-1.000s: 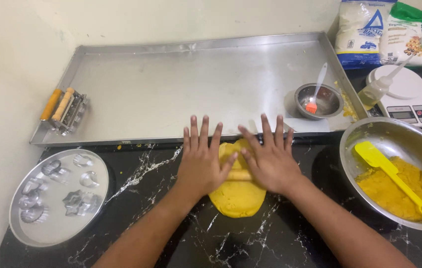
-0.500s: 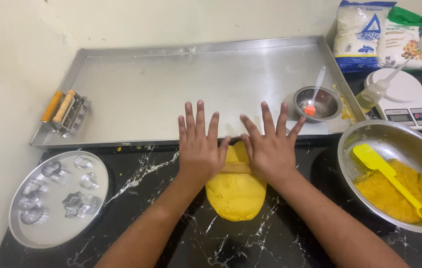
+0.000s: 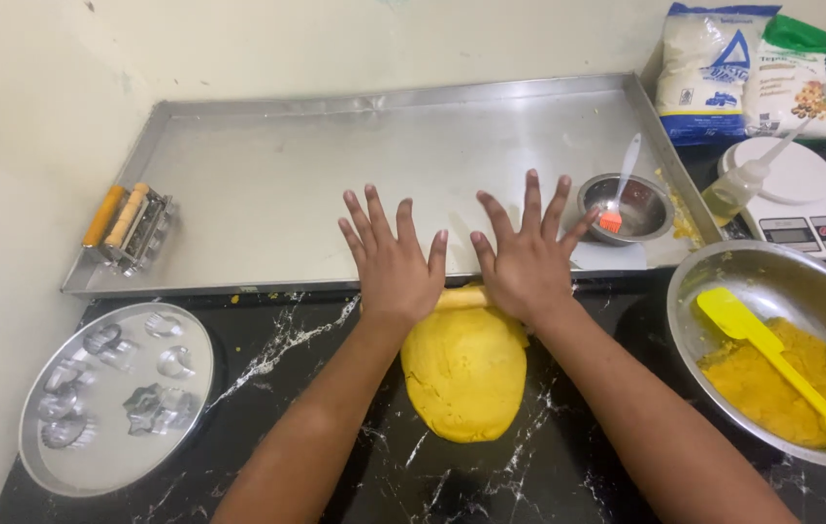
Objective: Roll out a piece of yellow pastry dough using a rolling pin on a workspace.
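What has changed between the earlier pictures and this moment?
Both hands, left hand and right hand, rolled the rolling pin away from the body, towards the steel tray. More of the yellow dough shows and it looks longer. Neither hand took hold of or let go of anything. The bowl, spatula and plate of cutters stayed put.

A steel bowl (image 3: 724,281) with yellow spatula (image 3: 772,349) sits right; a plate of cutters (image 3: 34,456) left; a kitchen scale (image 3: 811,209) behind.
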